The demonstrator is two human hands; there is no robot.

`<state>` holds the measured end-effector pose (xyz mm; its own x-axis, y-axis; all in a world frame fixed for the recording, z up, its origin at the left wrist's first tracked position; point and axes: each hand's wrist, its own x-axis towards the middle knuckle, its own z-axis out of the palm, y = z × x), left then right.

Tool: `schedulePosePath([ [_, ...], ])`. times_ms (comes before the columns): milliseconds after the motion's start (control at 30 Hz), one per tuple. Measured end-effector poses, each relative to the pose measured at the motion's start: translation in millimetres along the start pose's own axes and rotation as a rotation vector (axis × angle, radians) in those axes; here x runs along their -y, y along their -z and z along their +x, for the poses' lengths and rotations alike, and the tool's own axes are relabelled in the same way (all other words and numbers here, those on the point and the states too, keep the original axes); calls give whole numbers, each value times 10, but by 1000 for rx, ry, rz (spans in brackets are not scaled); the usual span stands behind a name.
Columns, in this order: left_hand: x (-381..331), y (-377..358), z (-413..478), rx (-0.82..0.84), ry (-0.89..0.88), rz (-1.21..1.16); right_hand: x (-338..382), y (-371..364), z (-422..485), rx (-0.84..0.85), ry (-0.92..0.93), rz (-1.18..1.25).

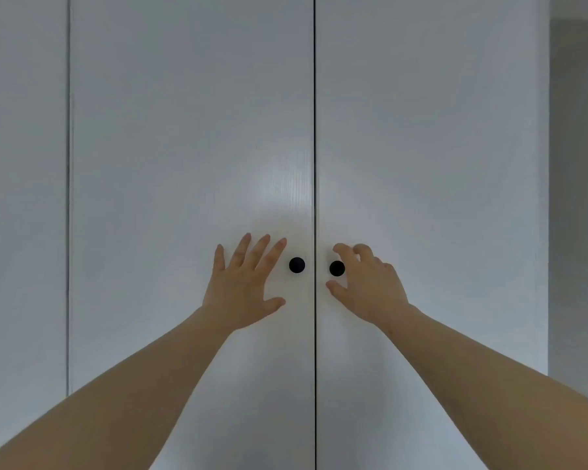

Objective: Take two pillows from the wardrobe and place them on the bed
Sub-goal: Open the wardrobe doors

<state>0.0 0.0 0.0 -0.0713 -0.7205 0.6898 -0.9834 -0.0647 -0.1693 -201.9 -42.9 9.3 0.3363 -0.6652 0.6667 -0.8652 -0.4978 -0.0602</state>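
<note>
You stood square to the wardrobe (pixel 190 113), its two doors shut and meeting at a dark seam (pixel 314 130) that ran from 12 to 6 o'clock between your hands. The pillows were not in view. I judge them to lie behind these doors. The bed was likewise out of sight, so the task stood at its opening step with nothing fetched. Your left hand (pixel 243 286) lay at 9 o'clock of the left knob (pixel 297 265), fingers straight and fanned wide, thumb out toward 3 o'clock, holding nothing. The forefinger tip was just beside the knob but apart from it, and whether the palm touched the left door (pixel 170 205) could not be told. I take this as a hand placed to steady that door or poised to take its knob. Your right hand (pixel 367 283) was set at 3 o'clock of the right knob (pixel 336 268), fingers hooked over at 12 o'clock and thumb under at 7 o'clock, forming a loose cup around it. White door showed between thumb and knob, so the grasp was not closed. Contact at the knob's 3 o'clock edge could not be confirmed. That posture suits a pinch and pull on a small round knob. Risk noted: drawing the right door (pixel 431 164) by fingertips alone may slip. A grey wall (pixel 577 198) stood at 3 o'clock of the view.
</note>
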Motion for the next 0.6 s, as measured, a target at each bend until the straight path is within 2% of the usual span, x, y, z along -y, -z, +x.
schedulePosePath([
  [100, -1, -103, 45, 44, 28, -6, -2, -80, 76, -44, -9, 37],
  [233, -35, -268, 133, -21, 38, 29, 3, -257, 201, -12, -15, 77],
  [400, -16, -442, 197, -137, 31, 102, 13, -440, 308, -136, -38, 28],
  [600, 31, -560, 232, -181, 25, 86, 22, -529, 373, -164, -58, 30],
])
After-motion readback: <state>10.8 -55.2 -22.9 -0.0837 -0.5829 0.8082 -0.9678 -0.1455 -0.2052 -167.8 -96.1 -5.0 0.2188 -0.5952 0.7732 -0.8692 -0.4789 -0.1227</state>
